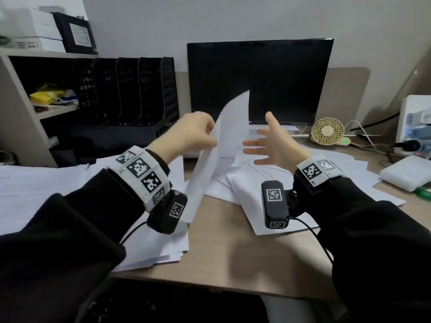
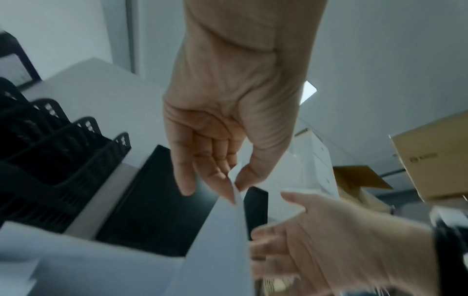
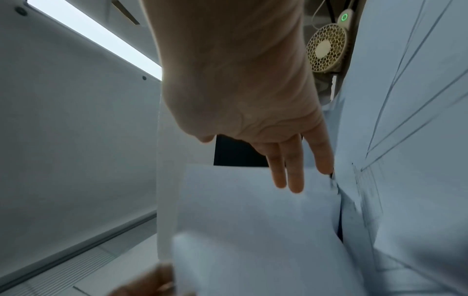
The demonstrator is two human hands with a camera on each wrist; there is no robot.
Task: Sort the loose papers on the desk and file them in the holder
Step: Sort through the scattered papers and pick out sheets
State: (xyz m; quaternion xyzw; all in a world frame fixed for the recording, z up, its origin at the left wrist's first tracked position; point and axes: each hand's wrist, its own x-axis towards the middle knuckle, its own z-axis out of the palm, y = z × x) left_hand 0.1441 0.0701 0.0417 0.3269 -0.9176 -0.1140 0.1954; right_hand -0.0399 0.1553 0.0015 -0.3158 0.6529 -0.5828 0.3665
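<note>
My left hand [image 1: 198,134] pinches a white sheet of paper [image 1: 224,145] by its edge and holds it nearly upright above the desk; the pinch [image 2: 234,186] shows between thumb and fingers in the left wrist view, with the sheet [image 2: 217,250] hanging below. My right hand [image 1: 268,143] is open, fingers spread, just right of the sheet and apart from it; its straight fingers [image 3: 288,170] show over the sheet [image 3: 253,220]. Loose papers [image 1: 268,178] lie scattered beneath. A paper stack [image 1: 35,197] lies at left. The black mesh holder [image 1: 130,94] stands at the back left.
A black monitor [image 1: 258,80] stands behind the hands. A small beige fan [image 1: 327,131], cables, a power strip [image 1: 415,127] and a white box [image 1: 405,176] sit at the right. A shelf unit [image 1: 21,101] with boxes on top stands at the left.
</note>
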